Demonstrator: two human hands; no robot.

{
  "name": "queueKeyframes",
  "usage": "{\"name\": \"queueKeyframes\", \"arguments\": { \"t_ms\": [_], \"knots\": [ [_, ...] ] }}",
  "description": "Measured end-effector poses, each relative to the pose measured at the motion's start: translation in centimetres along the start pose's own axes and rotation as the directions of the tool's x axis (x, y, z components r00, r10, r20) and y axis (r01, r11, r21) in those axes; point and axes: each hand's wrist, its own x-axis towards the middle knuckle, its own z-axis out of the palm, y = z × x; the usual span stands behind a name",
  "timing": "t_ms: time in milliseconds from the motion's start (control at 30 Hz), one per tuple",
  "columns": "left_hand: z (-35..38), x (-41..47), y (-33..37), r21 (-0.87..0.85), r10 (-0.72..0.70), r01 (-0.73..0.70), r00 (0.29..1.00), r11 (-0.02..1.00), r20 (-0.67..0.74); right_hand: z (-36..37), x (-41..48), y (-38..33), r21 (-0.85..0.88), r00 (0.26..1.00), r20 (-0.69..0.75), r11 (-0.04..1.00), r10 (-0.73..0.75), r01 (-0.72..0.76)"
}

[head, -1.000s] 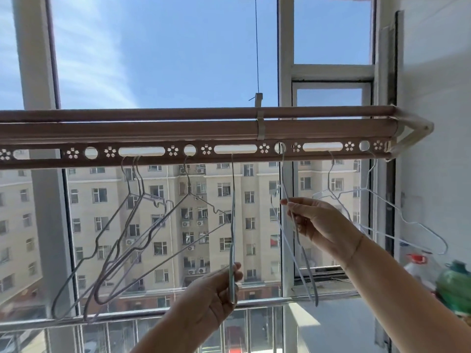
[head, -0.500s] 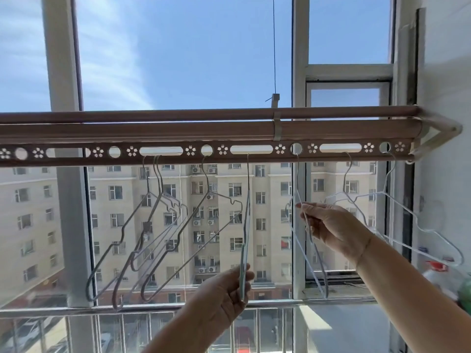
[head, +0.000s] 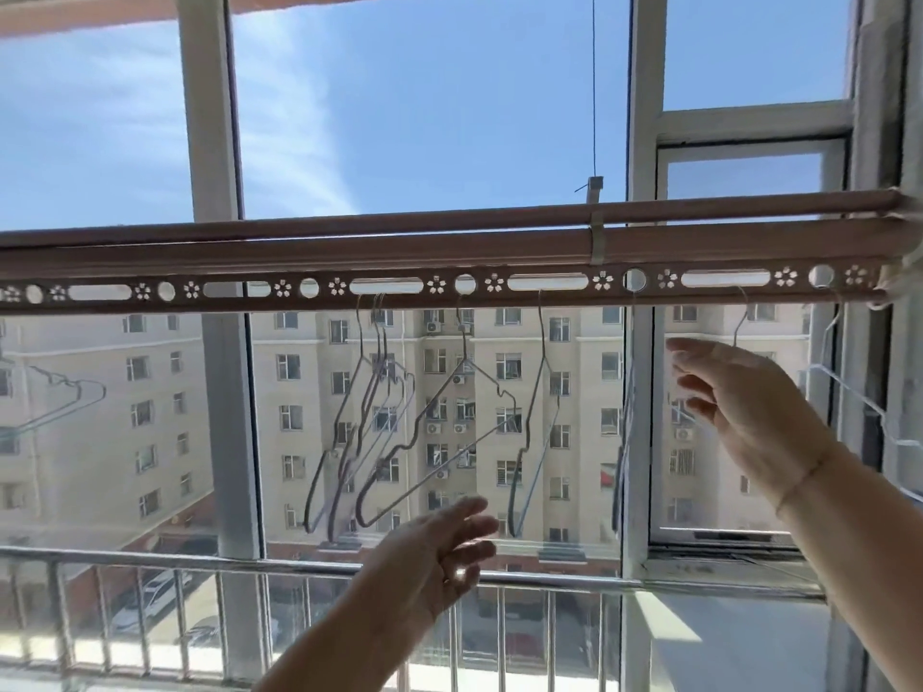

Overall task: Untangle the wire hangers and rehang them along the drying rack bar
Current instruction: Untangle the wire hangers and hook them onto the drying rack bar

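The pink drying rack bar [head: 449,249] crosses the view, with a perforated strip [head: 299,302] under it. A tangled bunch of wire hangers [head: 364,417] hangs from the strip at the middle, and one more hanger [head: 439,437] slants beside it. A single hanger [head: 532,417] hangs edge-on to the right of them. My left hand [head: 439,551] is open below these, fingers spread, holding nothing. My right hand [head: 744,412] is open and raised beside a thin hanger [head: 624,432] at the window post. White hangers [head: 859,397] hang at the far right.
A window frame post [head: 637,342] stands behind the rack on the right. A metal balcony railing [head: 200,566] runs below. A suspension cable [head: 593,92] holds the rack from above. A wall [head: 911,142] closes the right side. A hanger's reflection [head: 60,397] shows in the left pane.
My left hand has let go of the edge-on hanger and spread open. My right hand has released the thin hanger and moved up and to the right. The view shifted left.
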Motion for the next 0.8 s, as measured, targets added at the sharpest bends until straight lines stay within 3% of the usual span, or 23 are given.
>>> {"name": "queueKeyframes", "arguments": {
  "t_ms": [267,400,500,633,800],
  "knots": [
    [-2.1,-5.2,6.8,0.043,0.236,-0.249,0.951,0.968,0.199,6.9,-4.7,-4.0,0.073,0.962,0.264,0.996,-0.064,0.046],
    [-5.0,-6.6,10.7,0.043,0.320,-0.332,0.932,0.942,0.172,12.4,-6.6,-4.1,0.082,0.936,0.352,0.997,-0.024,-0.006],
    [-7.7,-6.0,12.8,0.089,0.365,-0.371,0.928,0.925,0.071,16.8,-7.8,-3.2,0.051,0.920,0.390,0.997,0.027,-0.051],
    [-11.3,-2.4,14.6,0.198,0.351,-0.328,0.932,0.924,-0.090,21.8,-8.3,-1.6,-0.081,0.935,0.350,0.996,0.050,-0.023],
    [-13.2,2.2,15.4,0.276,0.182,-0.151,0.979,0.949,-0.090,25.6,-7.2,0.4,-0.233,0.963,0.259,0.972,0.076,-0.015]
  ]
}}
